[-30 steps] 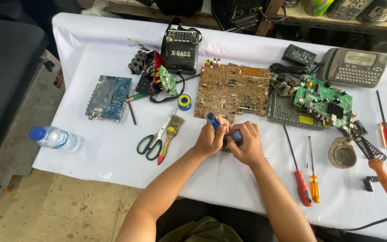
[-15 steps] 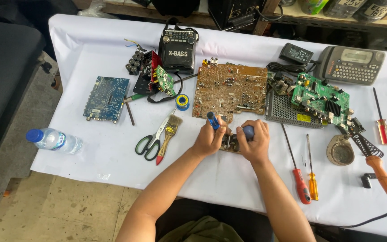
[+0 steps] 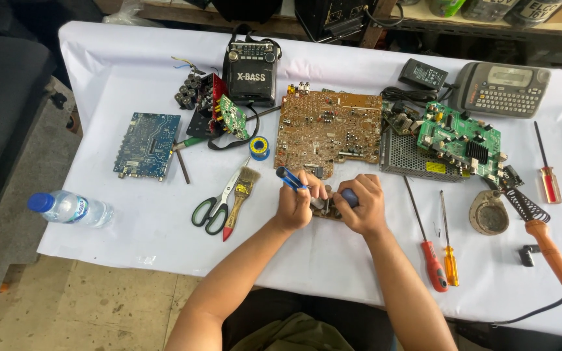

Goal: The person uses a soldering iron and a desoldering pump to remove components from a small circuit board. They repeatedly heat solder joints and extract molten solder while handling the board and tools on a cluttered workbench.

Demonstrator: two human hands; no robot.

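1. The large circuit board (image 3: 328,132) lies near the middle of the table (image 3: 131,65); all places below are told from it.
2. Just before its near edge, the left hand (image 3: 294,207) and right hand (image 3: 361,205) meet over a small board (image 3: 326,210).
3. To its left lie the solder spool (image 3: 259,147), then the scissors (image 3: 214,205) and brush (image 3: 240,195), further left a flat board (image 3: 147,145), and furthest the water bottle (image 3: 69,208).
4. Behind it to the left stands the radio (image 3: 250,71).
5. To its right sits the metal cage (image 3: 413,156), with another board (image 3: 460,140) on it.
6. Before that lie two screwdrivers (image 3: 427,250), with the soldering iron (image 3: 541,234) further right.
7. Behind to the right sits the label printer (image 3: 502,88).
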